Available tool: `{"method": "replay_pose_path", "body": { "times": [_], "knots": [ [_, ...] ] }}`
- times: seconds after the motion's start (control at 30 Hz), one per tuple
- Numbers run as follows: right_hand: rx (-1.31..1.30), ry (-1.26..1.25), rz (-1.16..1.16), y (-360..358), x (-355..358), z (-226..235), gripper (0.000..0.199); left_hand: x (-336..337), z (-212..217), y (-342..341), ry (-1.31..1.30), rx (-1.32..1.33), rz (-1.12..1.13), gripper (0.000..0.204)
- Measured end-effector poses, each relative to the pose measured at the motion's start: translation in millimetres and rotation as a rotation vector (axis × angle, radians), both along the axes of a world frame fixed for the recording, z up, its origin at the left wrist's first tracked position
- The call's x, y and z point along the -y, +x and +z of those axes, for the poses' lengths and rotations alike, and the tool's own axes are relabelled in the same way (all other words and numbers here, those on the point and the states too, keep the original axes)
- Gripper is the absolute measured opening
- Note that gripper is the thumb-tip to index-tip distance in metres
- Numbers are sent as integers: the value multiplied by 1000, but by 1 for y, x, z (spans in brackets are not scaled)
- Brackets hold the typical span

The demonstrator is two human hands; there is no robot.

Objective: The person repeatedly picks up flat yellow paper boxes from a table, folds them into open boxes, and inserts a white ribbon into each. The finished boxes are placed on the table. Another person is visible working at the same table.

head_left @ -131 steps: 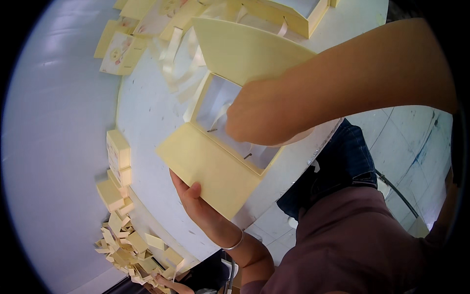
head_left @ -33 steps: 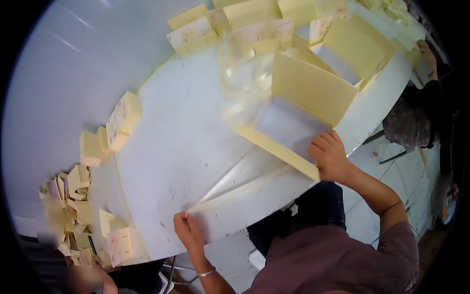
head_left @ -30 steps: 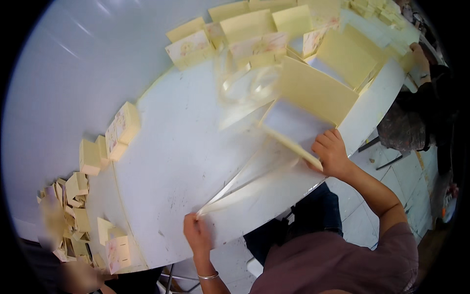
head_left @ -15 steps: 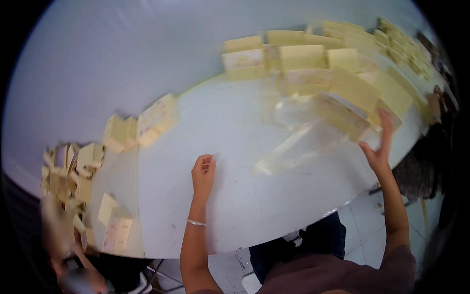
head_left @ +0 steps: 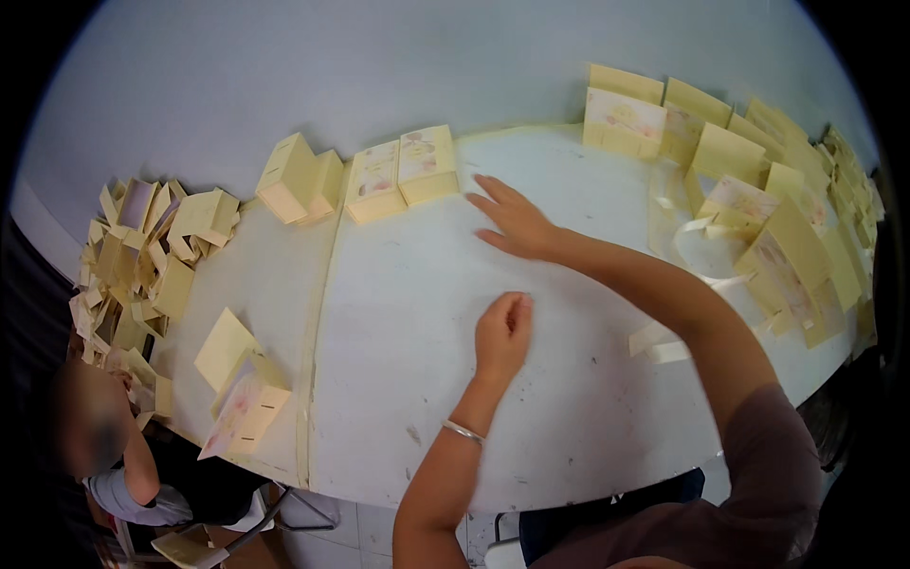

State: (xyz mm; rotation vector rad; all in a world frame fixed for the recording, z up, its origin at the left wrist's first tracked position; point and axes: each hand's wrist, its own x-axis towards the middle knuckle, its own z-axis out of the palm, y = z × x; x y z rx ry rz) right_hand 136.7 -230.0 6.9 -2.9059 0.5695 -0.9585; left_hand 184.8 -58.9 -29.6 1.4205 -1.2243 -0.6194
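My right hand (head_left: 517,223) reaches across the white table with its fingers spread and open, holding nothing. Its fingertips are just right of a closed pale yellow box with a printed floral top (head_left: 427,161); a small gap seems to separate them. Pressed against that box on its left is a matching floral-topped box (head_left: 375,180). Nearer to me, my left hand (head_left: 502,332) hovers over the bare tabletop, fingers curled into a loose fist. Whatever may be inside the fist is hidden.
Several lidded boxes (head_left: 725,204) crowd the table's right side, beside whitish strips (head_left: 673,346). Plain yellow boxes (head_left: 299,180) stand at the back left. An open box (head_left: 245,394) lies past the table seam (head_left: 318,360). A person (head_left: 142,465) sits by a box pile (head_left: 142,256).
My right hand has swung from the open boxes on the right to the floral-topped boxes. The view has turned left. My left hand stays curled.
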Motion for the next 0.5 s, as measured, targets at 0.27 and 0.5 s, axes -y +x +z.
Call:
{"method": "replay_pose_path", "body": {
  "times": [0.27, 0.5],
  "knots": [
    [-69, 188, -258, 105, 49, -8, 44, 0, 3, 1, -88, 8, 8, 17],
    [56, 274, 60, -65, -1, -15, 45, -13, 13, 7, -364, 302, 114, 6]
  ]
}}
